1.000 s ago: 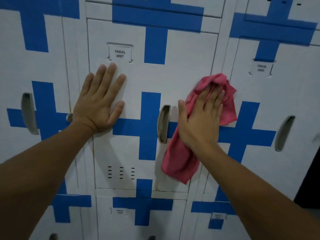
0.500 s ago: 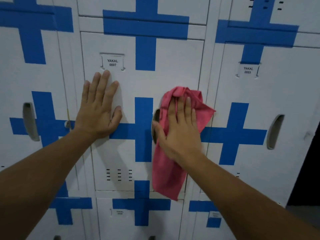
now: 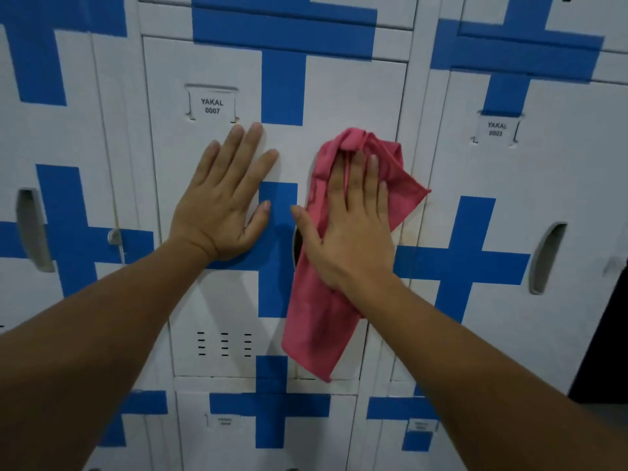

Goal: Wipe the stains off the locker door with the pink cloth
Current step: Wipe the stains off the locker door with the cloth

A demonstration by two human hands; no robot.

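A bank of white metal lockers (image 3: 560, 185) painted with blue crosses (image 3: 465, 263) fills the dim room, recessed handles (image 3: 547, 258) and number labels (image 3: 495, 129) visible; darkness at the right edge.

Two hands press on the lockers: the left hand (image 3: 222, 202) and the right hand (image 3: 350, 229). One pink cloth (image 3: 319, 314) shows. Two readable labels appear, label 0007 (image 3: 212, 106) and label 0003 (image 3: 496, 129). Vent slots (image 3: 224, 344) form three columns.
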